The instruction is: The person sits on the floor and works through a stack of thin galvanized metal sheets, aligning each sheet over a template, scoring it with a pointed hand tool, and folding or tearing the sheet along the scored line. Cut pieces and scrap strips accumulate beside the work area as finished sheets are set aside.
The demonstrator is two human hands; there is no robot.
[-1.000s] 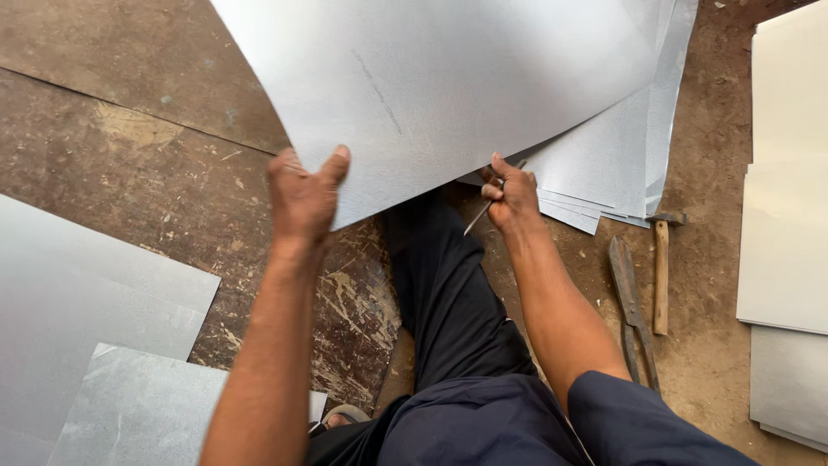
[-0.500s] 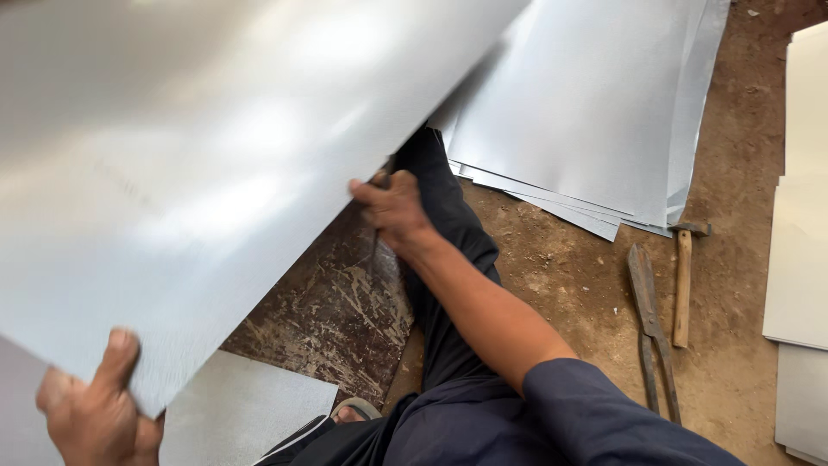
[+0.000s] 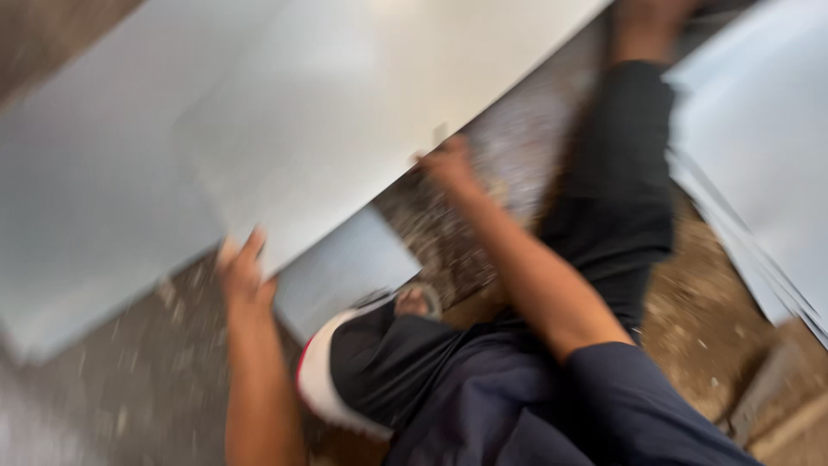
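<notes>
Fingers (image 3: 250, 250) of my left hand (image 3: 241, 276) are curling over the lower corner of the big metal sheet (image 3: 362, 112), gripping its edge from below. I am seeing my right hand (image 3: 448, 164) pressing against the same sheet's lower edge further along, but the blur is hiding its fingers, so I cannot tell whether they are clamping the metal or only touching it. Something small and pale is sticking up just above that hand; I cannot tell what it is.

I am holding the sheet tilted, with its long edge running from the left hand up toward the top right of the view. It is covering most of the upper left. Another flat sheet (image 3: 78, 216) is lying on the floor (image 3: 155, 380) behind it at the left, and a smaller piece (image 3: 345, 267) is lying under the raised corner, just beside my left hand. A stack of sheets (image 3: 759, 190) is lying at the right, well apart from both hands. My leg in dark trousers (image 3: 621, 181) is stretching between the stack and the raised sheet.
</notes>
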